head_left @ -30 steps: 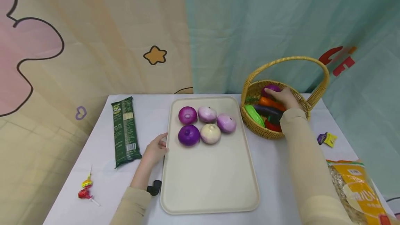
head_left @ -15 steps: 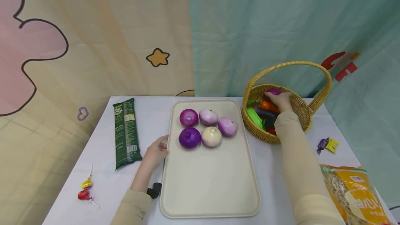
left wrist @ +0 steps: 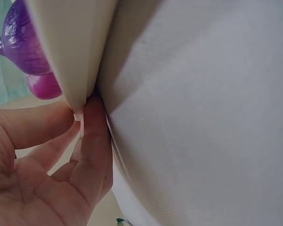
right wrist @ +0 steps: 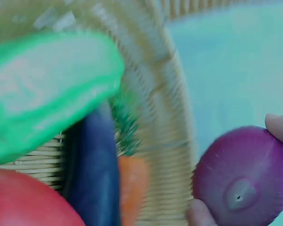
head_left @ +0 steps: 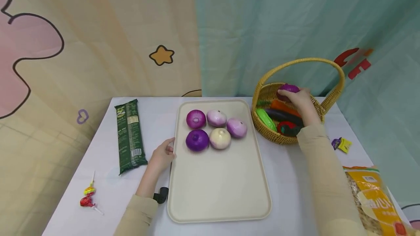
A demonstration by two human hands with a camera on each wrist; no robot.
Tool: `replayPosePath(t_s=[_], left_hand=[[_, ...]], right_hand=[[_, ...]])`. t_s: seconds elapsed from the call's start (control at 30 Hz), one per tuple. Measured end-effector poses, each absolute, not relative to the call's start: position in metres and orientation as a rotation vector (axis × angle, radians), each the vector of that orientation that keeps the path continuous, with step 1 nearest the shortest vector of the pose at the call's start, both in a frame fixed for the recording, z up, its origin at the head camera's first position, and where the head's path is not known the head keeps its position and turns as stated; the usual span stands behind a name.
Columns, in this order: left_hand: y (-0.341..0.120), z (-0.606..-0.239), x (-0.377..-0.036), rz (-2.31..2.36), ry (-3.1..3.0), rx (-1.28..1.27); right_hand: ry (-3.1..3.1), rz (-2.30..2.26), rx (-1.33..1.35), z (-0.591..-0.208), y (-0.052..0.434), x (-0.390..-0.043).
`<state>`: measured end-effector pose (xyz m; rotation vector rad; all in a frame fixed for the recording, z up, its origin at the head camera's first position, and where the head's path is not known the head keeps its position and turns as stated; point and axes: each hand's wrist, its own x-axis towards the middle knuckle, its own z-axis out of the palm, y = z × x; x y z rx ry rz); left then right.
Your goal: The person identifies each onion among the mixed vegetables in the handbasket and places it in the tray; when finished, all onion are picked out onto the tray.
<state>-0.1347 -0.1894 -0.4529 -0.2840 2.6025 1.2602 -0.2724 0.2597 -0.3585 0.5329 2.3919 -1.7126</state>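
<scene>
My right hand [head_left: 303, 104] grips a purple onion [head_left: 289, 88] at the back of the wicker basket [head_left: 279, 139]. In the right wrist view, thumb and fingertips hold the onion [right wrist: 236, 174] beside the basket rim. Below it lie a green vegetable [head_left: 265, 118], a dark eggplant [head_left: 283, 115], a carrot [head_left: 284, 107] with a leafy top, and something red, partly covered. My left hand [head_left: 162, 156] pinches the left edge of a cream tray [head_left: 220, 188], thumb on the rim and fingers outside. Several onions, purple, pale violet and whitish, rest on the tray's far half.
A long green packet [head_left: 130, 137] lies left of the tray, with two lollipops [head_left: 88, 196] nearer me. Wrapped candies [head_left: 342, 144] and an orange bag [head_left: 374, 199] are on the right. The basket's tall handle [head_left: 303, 61] arches over its opening. Curtains hang behind the table.
My right hand has lifted the purple onion up from among the vegetables toward the basket's back rim. The left hand stays at the tray's edge; the head view shifts slightly.
</scene>
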Motion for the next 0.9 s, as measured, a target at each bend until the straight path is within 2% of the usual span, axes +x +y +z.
replayPosePath(t_s=[0.2, 0.4, 0.67, 0.9], left_hand=[[-0.188, -0.449, -0.138, 1.246, 2.622, -0.254], [-0.189, -0.447, -0.140, 1.228, 2.630, -0.249], [-0.190, -0.448, -0.140, 1.223, 2.618, -0.269], [-0.189, -0.452, -0.138, 1.225, 2.607, -0.276]], right_hand=[[2.600, -1.488, 0.281, -0.353, 0.237, -0.206], [2.640, -1.389, 0.068, -0.375, 0.198, -0.154], [2.646, -1.231, -0.051, -0.425, 0.163, -0.143], [2.652, -1.172, -0.088, -0.443, 0.156, -0.146]])
